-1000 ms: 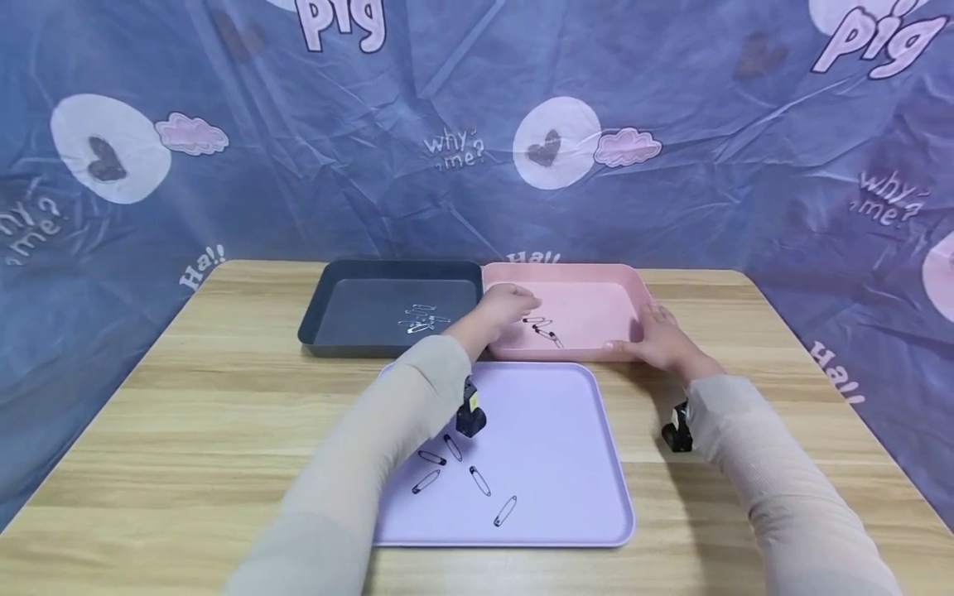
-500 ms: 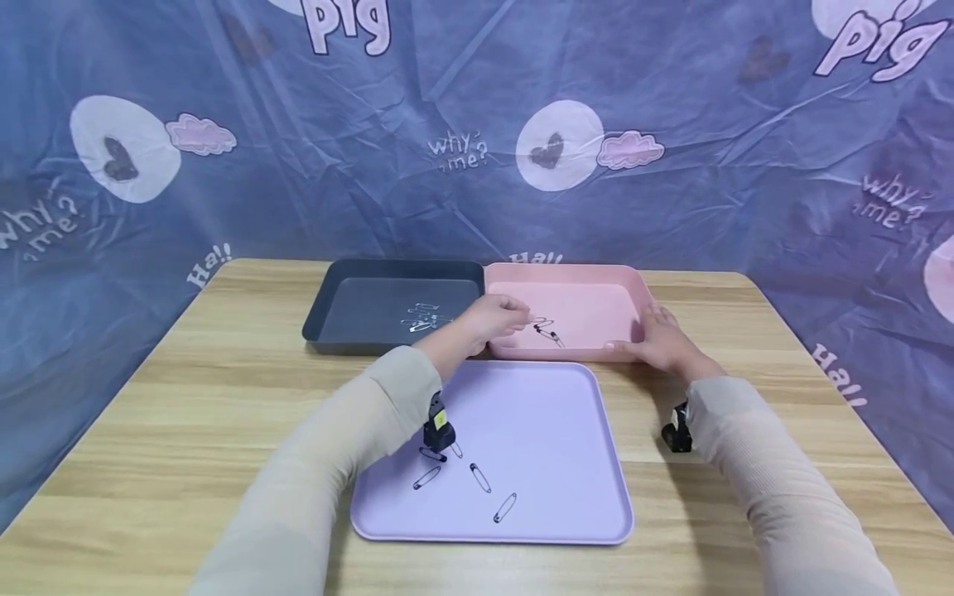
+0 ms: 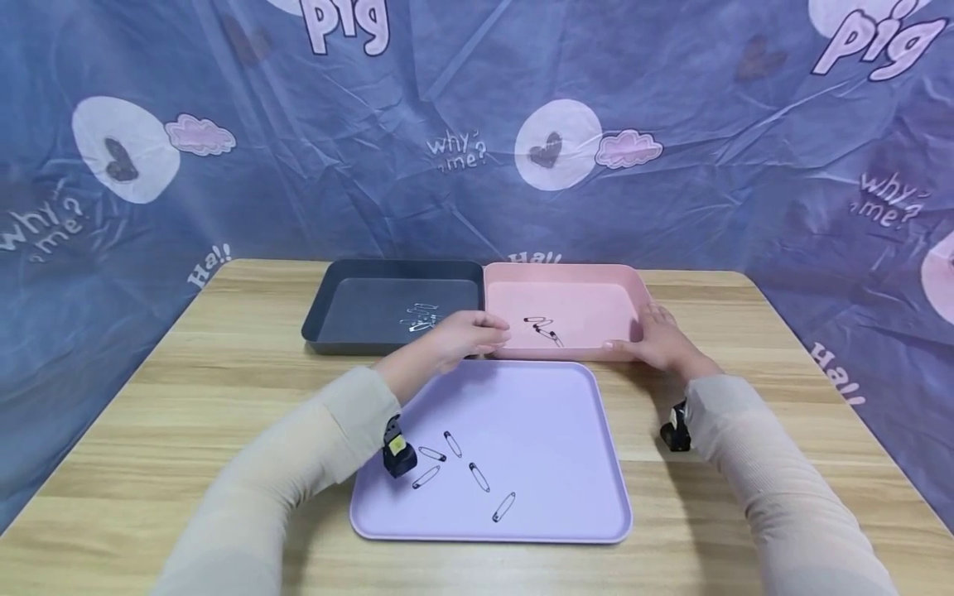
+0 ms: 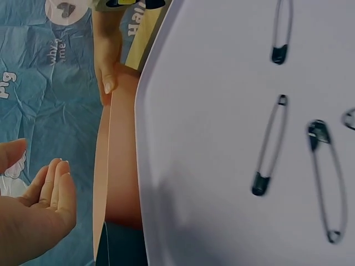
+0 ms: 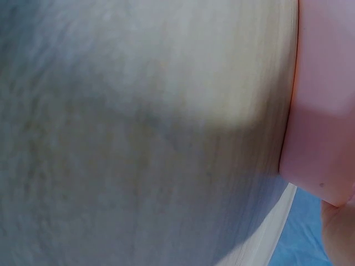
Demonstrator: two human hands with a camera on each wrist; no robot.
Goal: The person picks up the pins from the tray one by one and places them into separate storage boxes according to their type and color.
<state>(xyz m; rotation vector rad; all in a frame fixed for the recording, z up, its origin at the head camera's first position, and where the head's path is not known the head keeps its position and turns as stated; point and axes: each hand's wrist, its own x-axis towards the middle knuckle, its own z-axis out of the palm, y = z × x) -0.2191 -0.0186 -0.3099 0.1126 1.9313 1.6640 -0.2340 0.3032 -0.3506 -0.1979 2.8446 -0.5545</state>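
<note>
My left hand [image 3: 464, 338] hovers over the near edges of the dark grey tray and the pink tray, its fingers loosely bent with nothing between them. In the left wrist view, thumb and fingers stand apart. My right hand [image 3: 662, 339] holds the near right corner of the pink tray [image 3: 592, 306], thumb along the front wall and fingers over the right side. Several black-headed safety pins [image 3: 552, 334] lie in that tray. More black-headed safety pins [image 4: 259, 184] are spread on the lavender tray [image 3: 551, 447], below my left forearm.
The dark grey tray [image 3: 365, 302] abuts the pink tray's left side and contains several silvery safety pins [image 3: 420, 326], partly hidden by my left hand. All three trays stand on a wooden table [image 3: 201, 397]. A blue printed cloth [image 3: 335, 149] hangs behind it.
My left hand has drawn back from over the pink tray, toward the left and nearer me. The lavender tray's left side has come into fuller view. My right hand stays on the pink tray.
</note>
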